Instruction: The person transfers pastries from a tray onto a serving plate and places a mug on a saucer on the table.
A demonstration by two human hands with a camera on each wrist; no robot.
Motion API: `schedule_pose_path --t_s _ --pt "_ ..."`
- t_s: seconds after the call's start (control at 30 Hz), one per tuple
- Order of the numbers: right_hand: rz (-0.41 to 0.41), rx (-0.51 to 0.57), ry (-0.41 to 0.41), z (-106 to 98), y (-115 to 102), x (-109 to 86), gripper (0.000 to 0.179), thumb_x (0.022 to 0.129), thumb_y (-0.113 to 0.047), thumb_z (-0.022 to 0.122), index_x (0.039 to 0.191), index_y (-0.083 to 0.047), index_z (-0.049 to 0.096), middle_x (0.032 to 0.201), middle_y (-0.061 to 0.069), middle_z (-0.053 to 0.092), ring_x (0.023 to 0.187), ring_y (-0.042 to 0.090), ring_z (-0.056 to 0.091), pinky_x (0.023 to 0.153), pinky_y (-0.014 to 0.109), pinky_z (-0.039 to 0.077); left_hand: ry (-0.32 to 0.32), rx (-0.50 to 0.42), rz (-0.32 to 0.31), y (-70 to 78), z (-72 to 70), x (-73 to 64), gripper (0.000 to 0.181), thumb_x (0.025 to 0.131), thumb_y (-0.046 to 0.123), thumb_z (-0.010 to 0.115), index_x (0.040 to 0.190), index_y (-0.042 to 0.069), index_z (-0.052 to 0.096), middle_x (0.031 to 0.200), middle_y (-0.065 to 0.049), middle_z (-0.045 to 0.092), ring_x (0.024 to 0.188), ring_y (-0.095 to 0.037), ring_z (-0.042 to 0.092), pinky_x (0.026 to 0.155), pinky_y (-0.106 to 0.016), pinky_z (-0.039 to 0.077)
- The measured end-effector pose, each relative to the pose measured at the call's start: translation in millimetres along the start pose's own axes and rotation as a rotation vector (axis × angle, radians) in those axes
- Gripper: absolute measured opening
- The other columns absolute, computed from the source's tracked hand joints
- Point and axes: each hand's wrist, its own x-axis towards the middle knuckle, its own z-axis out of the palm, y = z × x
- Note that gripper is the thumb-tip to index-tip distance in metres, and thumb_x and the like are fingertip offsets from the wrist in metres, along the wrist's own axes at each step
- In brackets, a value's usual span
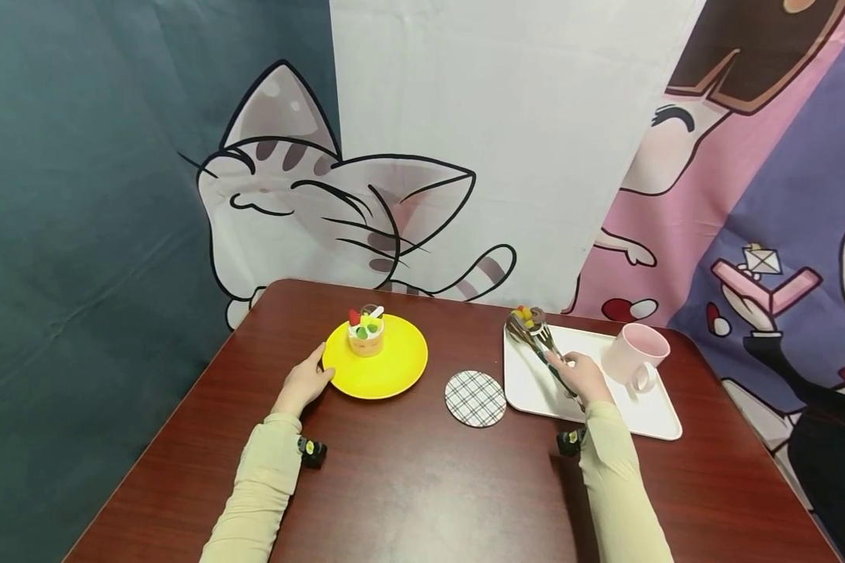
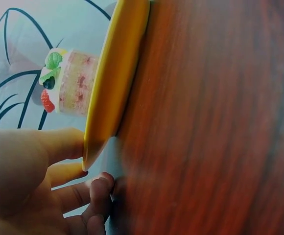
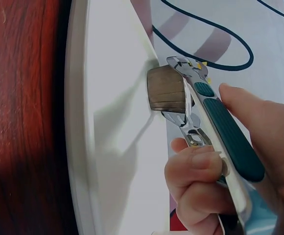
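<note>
From the head view: holds with the left hand (image 1: 305, 381) the left rim of a yellow plate (image 1: 397, 371), on a brown table (image 1: 394, 485). Has a cup cake (image 1: 366, 342) standing on that plate, left of the middle, just beyond the left fingertips. Grips with the right hand (image 1: 583, 379) a pair of tongs (image 1: 552, 366) over a white tray (image 1: 524, 387), tips pointing away from the body. Carries a brown cake (image 3: 166, 90) between those tips, ahead of the right hand, near the tray's far left corner and well apart from the left hand. Shows a pink mug (image 1: 623, 356) on the tray, right of the right hand, and a checked coaster (image 1: 475, 399) between plate and tray, just beside the tray.

From the left wrist: pinches the plate's rim, thumb on the upper side, finger beneath, other fingers curled below the edge. Shows the cup cake upright on the plate, near the thumb, topped with a red berry (image 2: 47, 101) and a green leaf (image 2: 54, 60). Cannot tell the plate's exact contact with the table.

From the right wrist: wraps thumb and curled fingers round the tongs, narrowed onto the brown cake. Shows it past the fingertips, above the tray's surface. Cannot tell its exact height.
</note>
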Motion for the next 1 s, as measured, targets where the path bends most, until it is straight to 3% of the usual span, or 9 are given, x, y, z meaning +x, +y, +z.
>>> schedule_pose_path --t_s 0.17,0.4,0.5,0.63,0.73,0.83,1.0 --pt "0.001 0.016 0.001 2 -3 3.1 0.063 0.081 -0.058 0.047 0.107 -0.001 0.053 0.082 0.016 0.06 0.051 0.015 0.054 0.049 0.029 0.042 0.0 -0.007 0.004 0.3 -0.9 -1.4 0.063 0.09 0.03 0.044 0.145 0.015 0.015 0.137 -0.019 0.039 0.121 -0.035 0.04 0.1 -0.052 0.03" --pt "-0.024 -0.008 -0.011 5 -7 7.1 0.067 0.082 -0.055 0.049 0.117 0.002 0.049 0.083 0.017 0.06 0.052 0.014 0.055 0.051 0.028 0.041 -0.003 -0.01 0.011 -2.8 0.8 2.6 0.064 0.09 0.028 0.043 0.145 0.014 0.013 0.134 -0.018 0.042 0.116 -0.033 0.042 0.099 -0.052 0.032" --pt "-0.039 -0.027 -0.005 7 -8 9.8 0.067 0.082 -0.054 0.049 0.117 0.003 0.049 0.08 0.016 0.06 0.053 0.016 0.055 0.053 0.028 0.042 -0.003 -0.011 0.008 -2.8 -0.2 2.1 0.064 0.09 0.028 0.044 0.145 0.014 0.014 0.103 -0.015 0.055 0.097 -0.028 0.048 0.09 -0.046 0.038" --pt "-0.047 -0.01 0.015 11 -5 11.4 0.062 0.082 -0.054 0.05 0.109 0.001 0.052 0.071 0.011 0.059 0.048 0.014 0.053 0.05 0.028 0.04 -0.005 -0.008 0.006 -2.4 0.1 2.1 0.064 0.09 0.029 0.044 0.145 0.015 0.014 0.075 -0.008 0.044 0.082 -0.023 0.045 0.079 -0.04 0.037" --pt "-0.05 0.004 0.032 13 -3 10.6 0.06 0.083 -0.054 0.049 0.11 0.0 0.053 0.078 0.015 0.061 0.045 0.012 0.053 0.047 0.027 0.039 -0.001 -0.009 0.011 -2.4 -0.4 2.0 0.064 0.09 0.028 0.044 0.145 0.014 0.014 0.098 -0.016 0.054 0.093 -0.027 0.047 0.089 -0.045 0.038" --pt "-0.066 -0.016 0.064 15 -3 8.5 0.06 0.084 -0.052 0.049 0.115 -0.001 0.053 0.09 0.02 0.063 0.046 0.013 0.055 0.048 0.027 0.039 0.0 -0.013 0.017 -2.9 0.1 2.9 0.064 0.09 0.028 0.043 0.145 0.014 0.014 0.13 -0.018 0.045 0.112 -0.033 0.044 0.098 -0.052 0.033" --pt "-0.095 -0.09 0.106 18 -4 4.5 0.056 0.085 -0.05 0.049 0.112 -0.001 0.056 0.067 0.012 0.063 0.045 0.014 0.053 0.052 0.027 0.037 -0.007 -0.025 0.001 -2.6 1.7 2.1 0.064 0.09 0.028 0.043 0.145 0.014 0.012 0.143 -0.018 0.031 0.126 -0.037 0.035 0.101 -0.053 0.029"
